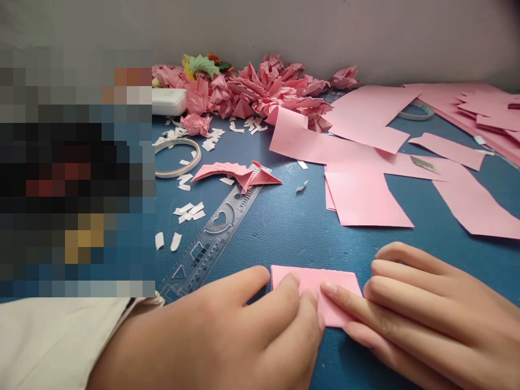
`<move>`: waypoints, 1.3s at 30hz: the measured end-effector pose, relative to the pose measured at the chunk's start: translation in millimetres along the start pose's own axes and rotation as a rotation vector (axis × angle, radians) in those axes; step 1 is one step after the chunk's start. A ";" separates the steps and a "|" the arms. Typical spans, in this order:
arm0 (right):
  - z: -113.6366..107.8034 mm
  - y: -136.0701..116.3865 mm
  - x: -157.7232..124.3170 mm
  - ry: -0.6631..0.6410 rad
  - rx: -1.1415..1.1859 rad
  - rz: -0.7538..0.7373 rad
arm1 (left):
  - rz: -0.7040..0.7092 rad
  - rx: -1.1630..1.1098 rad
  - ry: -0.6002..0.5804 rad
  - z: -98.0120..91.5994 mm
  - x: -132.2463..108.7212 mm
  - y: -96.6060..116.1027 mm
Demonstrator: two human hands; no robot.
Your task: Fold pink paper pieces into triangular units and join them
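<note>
A small folded piece of pink paper (340, 279) lies flat on the blue table (252, 244), close in front of me. My left hand (231, 330) grips its left part, with curled fingertips pressed on the top and the index finger reaching past the left edge. From the other side, my right hand (426, 309) holds the paper too: the index fingertip presses on its middle and the thumb is at the lower right corner. The other right fingers are bent beside the paper.
Beyond my left hand lies a clear ruler (203, 244), with a folded pink piece (244, 174) over its far end. A tape roll (199, 154) and white scraps lie nearby. Pink sheets (369, 200) spread right; folded pink paper shapes (260, 86) are heaped behind. Pixelation covers the left.
</note>
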State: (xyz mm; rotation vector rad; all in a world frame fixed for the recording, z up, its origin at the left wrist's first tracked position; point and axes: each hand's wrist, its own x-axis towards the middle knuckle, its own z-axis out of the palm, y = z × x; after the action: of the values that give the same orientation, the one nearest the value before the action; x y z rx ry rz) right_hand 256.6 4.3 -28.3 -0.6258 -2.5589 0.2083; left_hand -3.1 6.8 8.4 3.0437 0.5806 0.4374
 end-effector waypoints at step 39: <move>-1.1 2.3 -1.0 0.010 -0.043 -0.035 | 0.034 0.066 -0.022 1.1 -4.0 3.0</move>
State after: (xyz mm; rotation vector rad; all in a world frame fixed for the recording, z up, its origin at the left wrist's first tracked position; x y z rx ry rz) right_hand 258.9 5.8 -28.3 -0.5964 -2.5686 0.1385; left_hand -5.3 2.6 6.5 3.1208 0.5547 0.3935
